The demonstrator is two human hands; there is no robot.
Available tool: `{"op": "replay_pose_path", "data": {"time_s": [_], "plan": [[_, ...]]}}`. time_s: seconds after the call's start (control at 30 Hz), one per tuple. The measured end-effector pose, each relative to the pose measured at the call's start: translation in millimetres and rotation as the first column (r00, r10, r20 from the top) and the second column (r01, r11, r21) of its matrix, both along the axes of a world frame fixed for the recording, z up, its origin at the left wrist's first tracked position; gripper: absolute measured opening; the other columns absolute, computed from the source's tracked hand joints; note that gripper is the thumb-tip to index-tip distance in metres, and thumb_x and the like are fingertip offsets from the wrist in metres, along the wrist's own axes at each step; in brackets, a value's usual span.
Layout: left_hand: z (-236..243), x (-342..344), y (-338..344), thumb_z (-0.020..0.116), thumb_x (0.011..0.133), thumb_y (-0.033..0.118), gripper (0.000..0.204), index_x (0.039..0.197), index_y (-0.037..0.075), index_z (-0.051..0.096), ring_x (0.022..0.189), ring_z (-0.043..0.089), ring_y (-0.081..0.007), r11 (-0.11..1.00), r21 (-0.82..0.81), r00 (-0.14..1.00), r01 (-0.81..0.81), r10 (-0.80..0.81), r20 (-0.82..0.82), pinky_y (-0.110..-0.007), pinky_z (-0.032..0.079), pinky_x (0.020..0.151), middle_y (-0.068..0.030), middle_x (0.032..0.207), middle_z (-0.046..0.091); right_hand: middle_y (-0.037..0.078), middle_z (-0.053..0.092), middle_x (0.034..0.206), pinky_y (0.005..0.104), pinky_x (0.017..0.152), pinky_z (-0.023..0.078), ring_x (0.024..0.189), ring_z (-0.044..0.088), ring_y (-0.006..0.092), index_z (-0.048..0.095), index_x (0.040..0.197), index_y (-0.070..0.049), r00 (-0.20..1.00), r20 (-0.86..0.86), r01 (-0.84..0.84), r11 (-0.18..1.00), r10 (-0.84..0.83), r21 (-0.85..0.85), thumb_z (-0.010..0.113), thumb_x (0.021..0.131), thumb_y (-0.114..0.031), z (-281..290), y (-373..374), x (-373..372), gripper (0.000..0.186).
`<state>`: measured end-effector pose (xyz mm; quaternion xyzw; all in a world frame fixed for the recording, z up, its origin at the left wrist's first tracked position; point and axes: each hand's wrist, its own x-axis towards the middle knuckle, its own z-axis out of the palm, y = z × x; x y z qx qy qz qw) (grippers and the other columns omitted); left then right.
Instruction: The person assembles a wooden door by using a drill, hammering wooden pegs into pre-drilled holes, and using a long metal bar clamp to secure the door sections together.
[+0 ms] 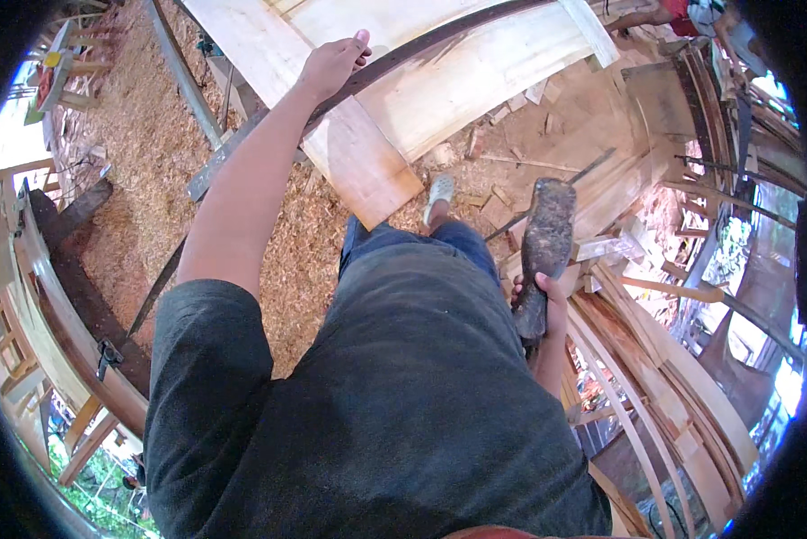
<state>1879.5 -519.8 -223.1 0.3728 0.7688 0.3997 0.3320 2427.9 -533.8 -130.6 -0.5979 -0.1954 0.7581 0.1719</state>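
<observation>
My left hand [334, 66] is out over a pale wooden panel [475, 76], beside a long dark bar [403, 56] that lies across it. Its fingers are curled in and the thumb sticks out; whatever may be inside them is hidden. Down by my right side, my right hand [547, 289] grips a dark, worn, elongated block [549, 225] that looks like wood. The block points away from me, its far end wider than the near one. A short reddish-brown board end [365, 162] juts from the panel toward my body.
Wood shavings [125, 117] cover the ground. Curved timber [71, 314] stands at the left, and stacked planks [664, 377] lie at the right near a wooden pole [673, 289]. Offcuts [502, 207] are scattered by my shoe [439, 193]. Another person's arm [641, 16] shows at the far right.
</observation>
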Motion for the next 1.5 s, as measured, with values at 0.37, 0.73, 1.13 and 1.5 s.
{"op": "replay_pose_path", "data": {"time_s": [0.37, 0.73, 1.13, 1.5], "plan": [[45.2, 28.6, -9.9, 0.055, 0.091, 0.070, 0.066, 0.113, 0.011, 0.073, 0.095, 0.071, -0.0331, 0.969, -0.202, 0.848, 0.141, -0.223, -0.481, -0.044, 0.054, 0.087, -0.0150, 0.098, 0.075, 0.012, 0.062, 0.106, 0.0354, 0.080, 0.055, 0.087, 0.065, 0.0218, 0.047, 0.133, 0.000, 0.928, 0.371, -0.259, 0.654, -0.036, 0.711, 0.077, 0.072, -0.014, 86.0, 14.3, -30.3, 0.069], [60.3, 63.1, 16.2, 0.046, 0.099, 0.061, 0.058, 0.117, 0.012, 0.071, 0.107, 0.067, -0.0382, 0.838, -0.545, 0.742, -0.015, -0.356, -0.568, -0.049, 0.051, 0.094, -0.0185, 0.109, 0.072, 0.012, 0.062, 0.115, 0.0368, 0.096, 0.049, 0.104, 0.061, 0.0228, 0.048, 0.134, 0.002, 0.938, 0.284, -0.336, 0.735, 0.201, 0.589, 0.079, 0.071, -0.014, 10.3, 94.9, 25.5, 0.071], [26.3, 86.3, 79.9, 0.040, 0.092, 0.080, 0.086, 0.122, 0.005, 0.071, 0.121, 0.060, -0.0433, 0.764, -0.487, 0.783, -0.424, 0.039, -0.621, -0.049, 0.043, 0.106, -0.0263, 0.122, 0.068, 0.010, 0.065, 0.084, 0.0349, 0.059, 0.057, 0.065, 0.067, 0.0205, 0.051, 0.115, 0.001, 0.982, 0.099, -0.183, 0.944, 0.162, 0.275, 0.073, 0.079, -0.015, -45.1, 194.4, 186.7, 0.045], [27.8, 90.9, 73.7, 0.044, 0.094, 0.075, 0.081, 0.124, 0.005, 0.070, 0.116, 0.062, -0.0437, 0.736, -0.474, 0.771, -0.484, 0.101, -0.629, -0.049, 0.045, 0.103, -0.0266, 0.117, 0.070, 0.014, 0.063, 0.086, 0.0383, 0.058, 0.060, 0.065, 0.067, 0.0246, 0.047, 0.119, 0.000, 0.991, 0.132, -0.063, 0.961, 0.028, 0.268, 0.069, 0.080, -0.009, -25.8, 253.5, 234.2, 0.045]]}}
